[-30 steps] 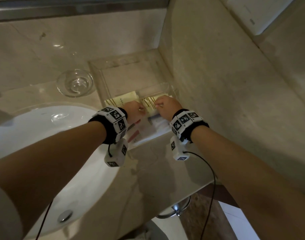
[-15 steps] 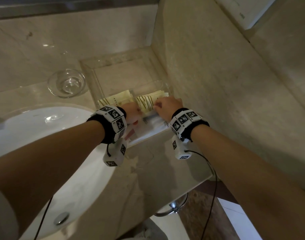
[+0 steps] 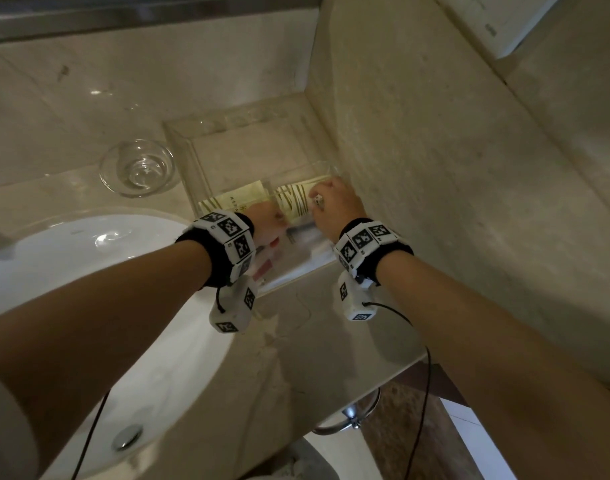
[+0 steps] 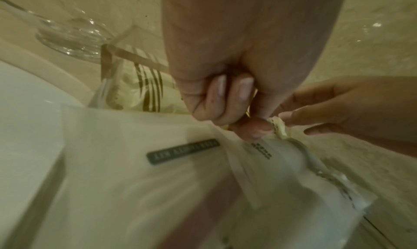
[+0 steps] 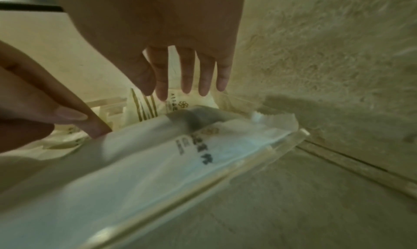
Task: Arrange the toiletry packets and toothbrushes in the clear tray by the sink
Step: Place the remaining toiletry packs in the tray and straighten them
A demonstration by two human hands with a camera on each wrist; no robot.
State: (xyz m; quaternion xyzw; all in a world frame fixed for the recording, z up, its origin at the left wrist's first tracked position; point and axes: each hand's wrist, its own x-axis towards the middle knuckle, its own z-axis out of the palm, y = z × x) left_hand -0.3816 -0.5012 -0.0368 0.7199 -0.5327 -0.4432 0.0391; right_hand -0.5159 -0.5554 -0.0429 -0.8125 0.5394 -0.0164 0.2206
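The clear tray (image 3: 190, 161) sits on the counter against the right wall. Two yellow striped packets (image 3: 241, 199) (image 3: 294, 202) lie in its middle. A white toothbrush packet (image 3: 305, 239) (image 5: 180, 145) lies nearer me, beside a white packet with a dark label (image 4: 182, 152). My left hand (image 3: 272, 220) (image 4: 259, 120) has curled fingers, and its thumb and forefinger pinch the serrated edge of a cream packet (image 4: 279, 127). My right hand (image 3: 328, 192) (image 5: 187, 90) hovers with straight, spread fingers over the right striped packet (image 5: 144, 108). Something red (image 3: 266, 265) shows under my left wrist.
A glass bowl (image 3: 137, 171) stands left of the tray. The white sink basin (image 3: 71, 271) lies to the left. The stone wall (image 3: 435, 168) runs close along the tray's right side. A chrome ring (image 3: 352, 417) hangs under the counter's front edge.
My right hand has moved away from me along the tray and now lies over the right striped packet, which has come into view. My left hand stays in much the same spot.
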